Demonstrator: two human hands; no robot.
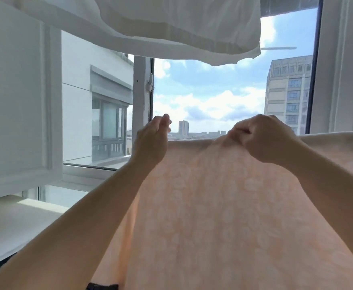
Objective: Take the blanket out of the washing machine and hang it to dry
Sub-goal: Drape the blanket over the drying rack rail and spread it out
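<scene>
Blanket: your peach blanket [223, 206], with a pale flower pattern, spreads from your chest up to a straight top edge before the window.
Right grip: your right hand [263, 137] pinches a bunched fold at that top edge.
Left grip: your left hand [152, 141] holds the left corner, fingers curled.
Edges: a white cabinet [18, 105] stands close on the left.
Overhead: white cloth [171, 28] hangs above.
Beyond: open window [209, 97], sky.
</scene>
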